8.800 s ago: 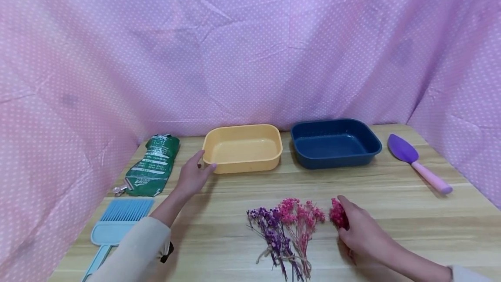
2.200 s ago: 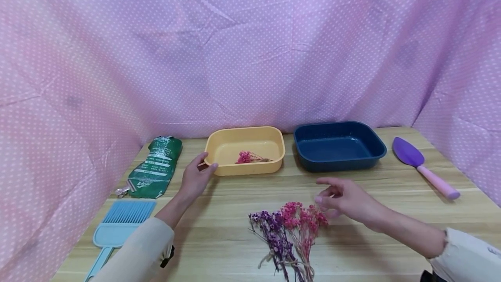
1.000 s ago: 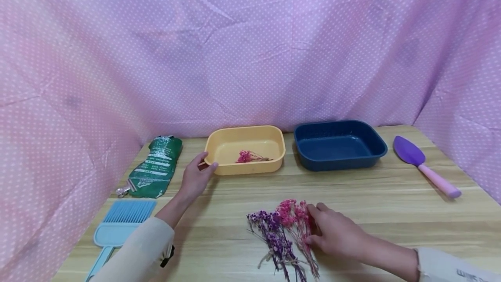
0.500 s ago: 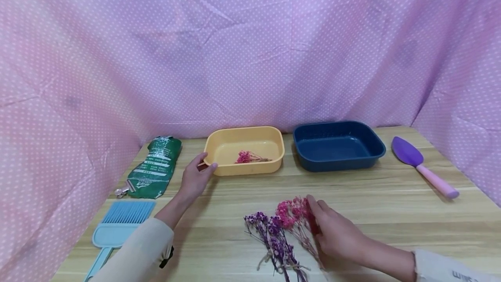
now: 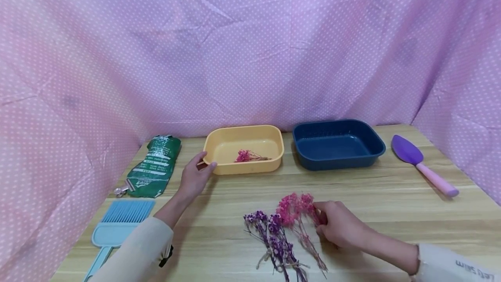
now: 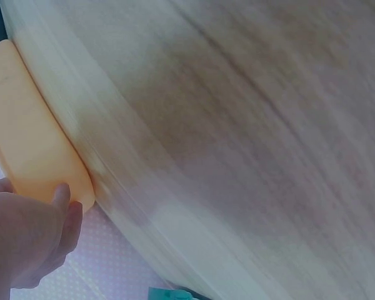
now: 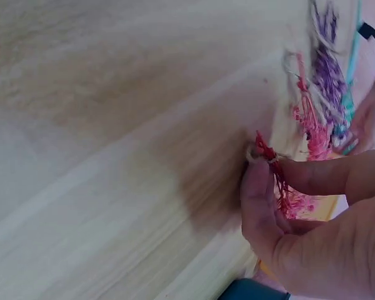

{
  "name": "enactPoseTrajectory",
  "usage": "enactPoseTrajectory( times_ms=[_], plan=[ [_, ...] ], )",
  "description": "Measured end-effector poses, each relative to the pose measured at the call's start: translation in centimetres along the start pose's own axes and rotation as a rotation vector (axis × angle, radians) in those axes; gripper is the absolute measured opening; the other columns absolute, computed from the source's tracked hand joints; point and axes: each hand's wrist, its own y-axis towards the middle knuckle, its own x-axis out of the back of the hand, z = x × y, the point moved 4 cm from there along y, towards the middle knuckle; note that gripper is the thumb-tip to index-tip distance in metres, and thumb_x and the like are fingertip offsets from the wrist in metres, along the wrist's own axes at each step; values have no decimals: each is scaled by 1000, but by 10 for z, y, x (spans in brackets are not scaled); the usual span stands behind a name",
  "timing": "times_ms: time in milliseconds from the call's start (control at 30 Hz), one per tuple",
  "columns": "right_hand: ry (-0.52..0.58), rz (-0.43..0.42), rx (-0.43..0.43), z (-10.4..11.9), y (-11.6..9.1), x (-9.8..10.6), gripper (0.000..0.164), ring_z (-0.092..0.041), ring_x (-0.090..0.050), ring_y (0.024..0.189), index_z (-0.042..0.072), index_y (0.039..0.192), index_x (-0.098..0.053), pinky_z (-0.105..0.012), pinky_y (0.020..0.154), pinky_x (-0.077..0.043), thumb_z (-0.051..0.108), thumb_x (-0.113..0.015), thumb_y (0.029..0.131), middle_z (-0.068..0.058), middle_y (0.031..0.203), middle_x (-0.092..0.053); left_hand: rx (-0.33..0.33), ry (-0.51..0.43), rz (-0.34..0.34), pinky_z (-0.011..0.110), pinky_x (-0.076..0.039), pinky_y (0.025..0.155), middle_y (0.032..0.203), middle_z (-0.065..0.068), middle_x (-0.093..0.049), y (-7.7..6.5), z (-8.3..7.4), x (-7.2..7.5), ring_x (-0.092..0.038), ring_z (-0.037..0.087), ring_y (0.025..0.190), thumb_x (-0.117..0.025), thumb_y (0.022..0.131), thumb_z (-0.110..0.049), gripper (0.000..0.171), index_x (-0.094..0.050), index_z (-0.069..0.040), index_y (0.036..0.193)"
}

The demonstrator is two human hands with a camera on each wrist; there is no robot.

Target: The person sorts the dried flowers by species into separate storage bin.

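Between the thumb and fingers of my right hand [image 5: 344, 227] is a small bunch of pink dried flowers [image 7: 281, 181]; its tied stems show in the right wrist view. Another pink bunch [image 5: 289, 210] lies beside it, heads touching or overlapping. To their left lies a bunch of purple dried flowers [image 5: 275, 240] with twine round its stems. My left hand [image 5: 193, 177] holds the near left corner of the yellow tray [image 5: 246, 168], thumb in front and fingers at the side. One small pink bunch [image 5: 246, 156] lies inside that tray.
A dark blue tray [image 5: 340, 162] stands right of the yellow one. Farther right lies a purple scoop [image 5: 408, 149] with a pink handle. At the left are a green packet [image 5: 154, 166] with a metal clip and a light blue brush [image 5: 125, 216]. Pink dotted cloth [image 5: 250, 47] hangs behind.
A pink bunch has come into the yellow tray since the earliest frame. My right hand returned to the flowers and has separated one pink bunch from the other. My left hand stays put.
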Motion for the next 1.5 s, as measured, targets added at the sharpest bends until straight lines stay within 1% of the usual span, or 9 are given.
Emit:
enactPoseTrajectory(
  times_ms=[100, 333, 500, 700, 833, 1000, 1267, 1400, 1500],
  plan=[
    [99, -2, -7, -2, 1, 9, 49, -14, -53, 51, -14, 123, -57, -23, 47, -45, -12, -65, 75, -1, 65, -56, 4, 3, 1, 39, -48, 99, 147, 19, -39, 0, 0, 0, -47, 34, 127, -59, 97, -20, 59, -34, -3, 147],
    [152, -106, -16, 2, 0, 33, 51, -14, -56, 65, -8, 123, -60, -24, 52, -48, -8, -73, 74, 0, 70, -62, 2, 5, 3, 39, -48, 99, 147, 19, -39, 0, -1, 0, -47, 34, 127, -59, 97, -20, 59, -34, -3, 148],
    [170, -52, 0, -2, -2, 31, 51, -15, -53, 61, -4, 123, -62, -25, 46, -45, -7, -74, 73, 0, 69, -61, -7, 9, 1, 39, -48, 99, 147, 20, -39, -1, -2, 0, -47, 34, 127, -59, 97, -20, 59, -34, -2, 147],
    [-36, -19, 77, -9, -4, 19, 48, -6, -45, 55, 1, 116, -69, -21, 45, -39, -11, -70, 70, 7, 64, -56, 4, 4, 2, 39, -48, 99, 147, 20, -39, 0, 0, 0, -47, 34, 127, -59, 97, -21, 59, -34, -2, 147],
    [-167, -18, 67, -11, -4, 19, 47, -6, -42, 55, 4, 113, -71, -20, 46, -36, -13, -67, 70, 8, 63, -53, 10, 8, 4, 39, -48, 99, 147, 19, -39, 0, 0, 0, -47, 34, 128, -59, 97, -21, 59, -34, -3, 148],
    [-183, -46, 71, -9, 0, 32, 44, -5, -44, 56, 3, 113, -71, -20, 47, -38, -10, -69, 71, 9, 63, -54, 7, 8, 3, 39, -48, 99, 146, 20, -40, -1, 0, 0, -47, 34, 127, -59, 97, -21, 59, -34, -3, 147],
    [7, -98, 100, -4, 6, 53, 46, -9, -51, 45, -3, 122, -64, -21, 48, -46, -8, -70, 77, 1, 66, -65, -4, 2, 4, 39, -49, 98, 146, 20, -40, 0, 1, 0, -48, 34, 127, -59, 97, -20, 59, -35, -2, 147],
    [133, -51, 125, 0, 6, 52, 47, -9, -53, 49, -4, 125, -61, -22, 43, -45, -7, -70, 79, -3, 68, -66, -1, 5, 5, 39, -49, 98, 146, 19, -40, 0, 1, 0, -48, 33, 127, -59, 97, -21, 59, -35, -3, 147],
    [275, 1, 91, 2, 6, 49, 49, -12, -55, 53, -5, 128, -58, -26, 43, -50, -5, -70, 81, -7, 72, -65, -2, 8, 3, 39, -49, 98, 146, 19, -40, 0, 1, 1, -48, 34, 127, -59, 97, -21, 59, -34, -4, 147]
  ],
)
